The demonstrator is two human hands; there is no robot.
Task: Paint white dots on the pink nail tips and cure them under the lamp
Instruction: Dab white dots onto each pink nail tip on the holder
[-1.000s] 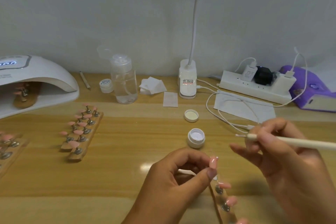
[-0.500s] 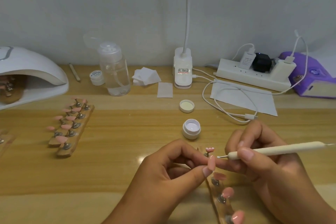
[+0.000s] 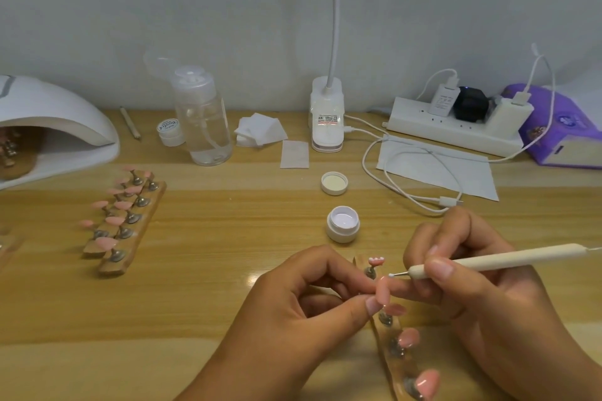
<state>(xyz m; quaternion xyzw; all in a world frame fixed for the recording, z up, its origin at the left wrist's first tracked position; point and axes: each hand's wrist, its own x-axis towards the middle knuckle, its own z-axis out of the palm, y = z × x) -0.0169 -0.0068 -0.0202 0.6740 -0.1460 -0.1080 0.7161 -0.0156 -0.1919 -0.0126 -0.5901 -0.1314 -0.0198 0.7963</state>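
Gripping the pen (image 3: 488,259), right hand (image 3: 482,299) touches upper edge of nail tip (image 3: 382,292).

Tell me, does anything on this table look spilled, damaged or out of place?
Nothing looks spilled or broken. The pot stands open, its lid lying upturned behind it, and a cable end lies unplugged nearby; both seem ordinary here.

A plain, pale grey wall (image 3: 195,10) stands behind a light wooden table (image 3: 208,286). A white gooseneck desk lamp (image 3: 326,117) stands at the table's rear edge.

pump bottle (image 3: 203,122), pwr strip (image 3: 433,128), tissue pk (image 3: 558,140)
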